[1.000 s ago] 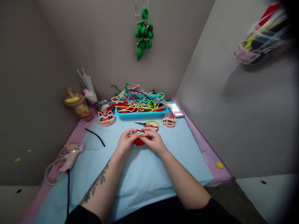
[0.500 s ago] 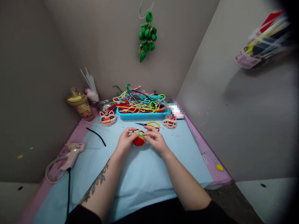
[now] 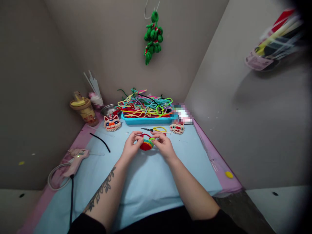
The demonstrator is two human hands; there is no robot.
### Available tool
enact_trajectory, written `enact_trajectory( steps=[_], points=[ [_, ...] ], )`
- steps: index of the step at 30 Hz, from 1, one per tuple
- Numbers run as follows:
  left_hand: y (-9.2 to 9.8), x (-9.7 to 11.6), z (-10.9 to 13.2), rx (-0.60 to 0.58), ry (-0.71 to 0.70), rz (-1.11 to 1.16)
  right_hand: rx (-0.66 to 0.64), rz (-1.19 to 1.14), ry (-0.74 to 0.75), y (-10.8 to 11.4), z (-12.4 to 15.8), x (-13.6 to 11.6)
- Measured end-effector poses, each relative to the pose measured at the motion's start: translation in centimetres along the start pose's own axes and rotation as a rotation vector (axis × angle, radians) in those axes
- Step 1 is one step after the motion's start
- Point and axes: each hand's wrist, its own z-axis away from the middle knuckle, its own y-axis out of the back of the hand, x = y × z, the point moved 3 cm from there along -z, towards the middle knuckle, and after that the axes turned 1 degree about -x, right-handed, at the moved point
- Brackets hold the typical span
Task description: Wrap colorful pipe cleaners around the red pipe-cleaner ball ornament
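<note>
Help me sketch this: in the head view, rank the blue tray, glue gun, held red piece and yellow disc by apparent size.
1. Blue tray
2. Glue gun
3. Red piece, partly hidden
4. Yellow disc

Left grip (image 3: 131, 144), right grip (image 3: 163, 145) in facing pinches
</note>
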Motion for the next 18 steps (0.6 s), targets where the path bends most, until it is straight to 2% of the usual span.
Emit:
enact_trajectory(
  steps=[4,9,12,18],
  points=[
    [-0.6,0.7,0.3,-0.108,0.05,-0.007,-0.073,0.058,0.067,0.4,0.0,-0.8],
    [-0.9,1.3,0.6,-0.168,0.002,-0.12,-0.104,0.153,0.083,0.0,0.4,-1.7],
    [-0.9,1.1,0.8,-0.207,-0.029,-0.168,-0.125,0.104,0.028,-0.4,0.5,-1.6],
    [-0.7,1.0,0.8,-0.204,-0.156,-0.357,-0.168,-0.102,-0.129,-1.2,0.5,-0.5]
  ],
)
